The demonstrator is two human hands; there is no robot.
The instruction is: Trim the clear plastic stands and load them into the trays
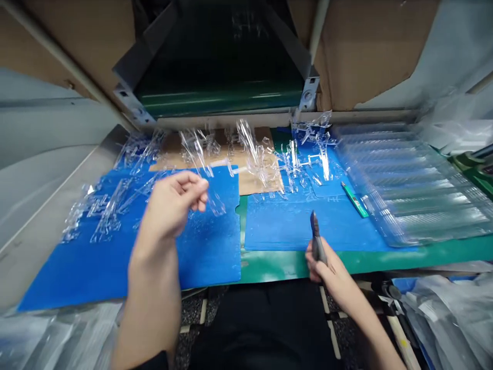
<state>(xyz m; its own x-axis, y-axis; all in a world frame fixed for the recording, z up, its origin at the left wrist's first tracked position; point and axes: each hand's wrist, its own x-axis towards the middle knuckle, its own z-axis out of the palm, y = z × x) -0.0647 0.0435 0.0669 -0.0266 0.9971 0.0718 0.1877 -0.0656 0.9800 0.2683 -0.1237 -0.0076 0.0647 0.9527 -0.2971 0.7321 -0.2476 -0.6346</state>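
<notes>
My left hand (179,198) is raised over the left blue sheet (211,246), its fingers pinched on a clear plastic piece (216,203) that is blurred. In my right hand (323,262) is a pair of dark-handled cutters (316,239), tip pointing away from me, above the front edge of the right blue sheet (277,226). Clear plastic parts (110,210) lie on the left sheet. More clear branched plastic pieces (262,164) are heaped along the back, over brown cardboard (169,154).
A green utility knife (354,199) lies on the right sheet, beside a ribbed clear tray (412,180). A dark green conveyor end (219,100) overhangs the back. Plastic bags (450,308) sit at lower right, others (57,334) at lower left.
</notes>
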